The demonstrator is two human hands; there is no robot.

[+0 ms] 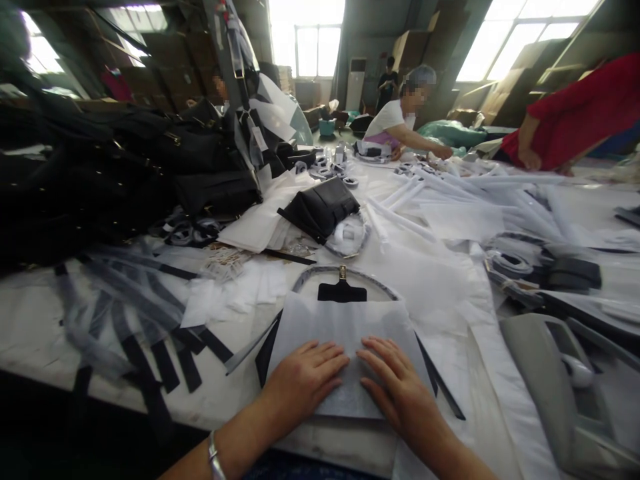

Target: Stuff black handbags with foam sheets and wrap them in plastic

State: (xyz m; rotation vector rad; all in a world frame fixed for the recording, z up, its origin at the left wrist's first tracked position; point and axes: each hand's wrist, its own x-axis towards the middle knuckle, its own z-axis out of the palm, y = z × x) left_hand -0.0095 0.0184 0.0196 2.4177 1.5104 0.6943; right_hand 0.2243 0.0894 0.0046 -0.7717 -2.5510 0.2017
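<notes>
Both my hands lie flat on a sheet of white tissue paper (340,323) that covers a black bag (342,291) near the table's front edge. My left hand (305,377) presses the paper with fingers stretched out to the right. My right hand (395,380) rests beside it, fingers stretched to the left, fingertips almost touching the left hand's. The bag's wrapped handle (345,272) arcs above the paper, with a black tab and metal clasp showing. Black edges of the bag stick out on both sides of the sheet.
A pile of black bags (125,167) fills the left. Black straps in clear sleeves (125,313) lie front left. Another black bag (320,207) sits mid-table. White paper rolls (450,193) spread right. Two people, one in white (395,120), one in red (575,113), work at the far side.
</notes>
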